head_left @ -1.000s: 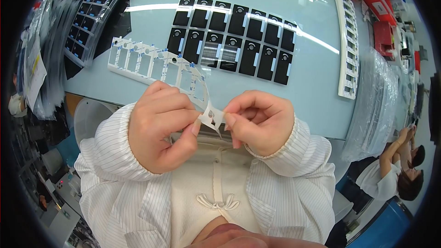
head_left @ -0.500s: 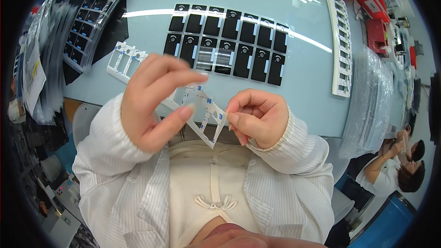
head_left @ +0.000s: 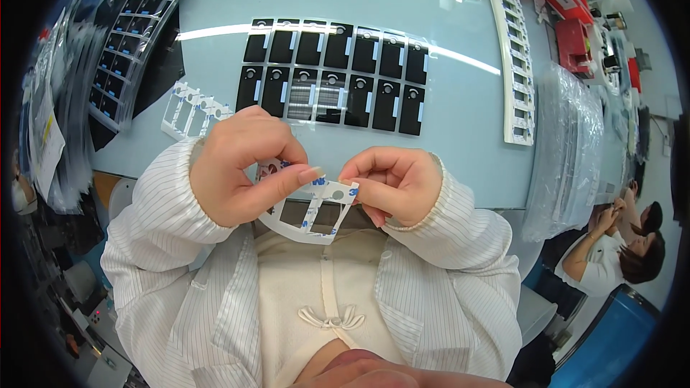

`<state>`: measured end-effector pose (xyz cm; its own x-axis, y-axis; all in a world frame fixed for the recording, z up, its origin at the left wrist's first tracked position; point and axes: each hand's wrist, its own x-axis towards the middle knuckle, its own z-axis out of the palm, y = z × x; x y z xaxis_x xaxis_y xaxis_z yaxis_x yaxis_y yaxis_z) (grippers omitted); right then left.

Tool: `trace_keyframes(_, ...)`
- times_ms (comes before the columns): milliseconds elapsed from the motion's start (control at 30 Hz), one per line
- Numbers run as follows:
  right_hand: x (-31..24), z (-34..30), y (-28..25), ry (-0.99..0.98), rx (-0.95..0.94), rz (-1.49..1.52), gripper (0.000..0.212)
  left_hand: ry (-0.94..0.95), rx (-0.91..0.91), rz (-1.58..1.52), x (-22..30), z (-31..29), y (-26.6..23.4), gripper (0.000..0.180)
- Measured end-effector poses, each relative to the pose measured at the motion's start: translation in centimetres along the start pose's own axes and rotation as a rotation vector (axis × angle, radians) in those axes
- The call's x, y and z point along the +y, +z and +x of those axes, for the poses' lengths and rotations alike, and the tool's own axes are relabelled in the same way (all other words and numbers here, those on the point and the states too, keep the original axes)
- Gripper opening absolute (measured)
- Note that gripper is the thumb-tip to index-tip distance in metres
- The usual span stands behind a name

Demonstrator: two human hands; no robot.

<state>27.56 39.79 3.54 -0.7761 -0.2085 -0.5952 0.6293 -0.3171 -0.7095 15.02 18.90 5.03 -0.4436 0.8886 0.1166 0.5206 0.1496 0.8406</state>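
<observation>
A white die-cut adhesive strip (head_left: 333, 190), with rectangular openings, round holes and blue printed marks, bends downward between my hands at the table's near edge. My right hand (head_left: 399, 183) pinches its right end between thumb and fingertips. My left hand (head_left: 244, 172) is closed on its upper edge, thumb and index finger drawn together there; the other fingers are partly hidden. More white die-cut sheet (head_left: 194, 111) lies on the table beyond my left wrist; my hand hides whether the two pieces join. Farther off, two rows of black rectangular pieces (head_left: 276, 90) lie on the table.
At the far left are a tray of black pieces (head_left: 129, 44) and a stack of clear plastic sleeves (head_left: 72, 115). On the right lie a white slotted strip (head_left: 512, 65) and clear plastic packaging (head_left: 564, 151). Red bins (head_left: 575, 47) stand behind it. Another person (head_left: 611, 251) sits at right.
My left hand has come down and inward from above the strip and closed on its upper edge. The strip now hangs in a wider curve. The whole view has shifted slightly.
</observation>
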Motion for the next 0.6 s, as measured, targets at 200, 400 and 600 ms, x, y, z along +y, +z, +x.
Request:
trace_keyframes(200,-0.3,-1.0,-0.4,-0.385,0.272,-0.063,0.019,-0.133,0.081,0.091,1.1,0.2,0.2,0.012)
trace_keyframes(400,0.1,-1.3,0.0,-0.791,0.350,-0.798,0.028,-0.153,0.100,0.078,1.3,0.3,0.5,0.014)
trace_keyframes(600,1.0,-0.8,0.2,-0.913,0.393,-0.881,0.024,-0.164,0.111,0.030,1.3,0.5,0.7,0.016)
